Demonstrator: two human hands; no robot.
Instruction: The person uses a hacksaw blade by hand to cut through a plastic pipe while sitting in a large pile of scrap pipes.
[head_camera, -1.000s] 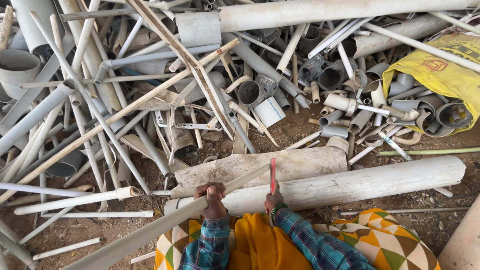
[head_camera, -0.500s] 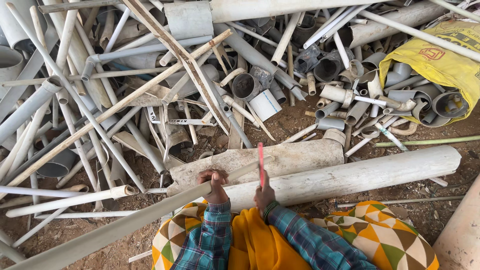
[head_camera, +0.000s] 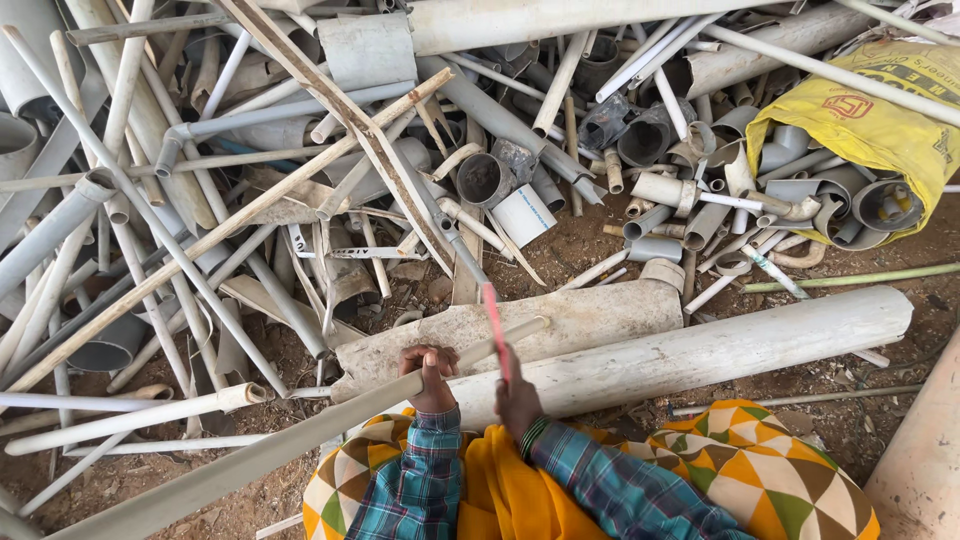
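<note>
My left hand (head_camera: 430, 375) grips a long thin grey pipe (head_camera: 250, 455) that runs from the lower left up to its end by the big pipes. My right hand (head_camera: 517, 397) holds a thin red blade-like tool (head_camera: 495, 318), tilted up and to the left, over the thin pipe's end. Both hands rest against a thick dirty white pipe (head_camera: 700, 350) lying crosswise in front of me. A second broken thick pipe (head_camera: 560, 318) lies just behind it. My plaid sleeves and yellow and patterned cloth fill the bottom.
A large heap of grey and white scrap pipes (head_camera: 330, 170), fittings and wooden sticks covers the ground ahead and left. A yellow sack (head_camera: 870, 130) holding pipe pieces sits upper right. A pale thick pipe (head_camera: 925, 460) stands at the lower right edge. Bare dirt shows at right.
The red tool has swung from upright to leaning left over the thin pipe's end. The view has shifted slightly; both hands stay on the pipe.
</note>
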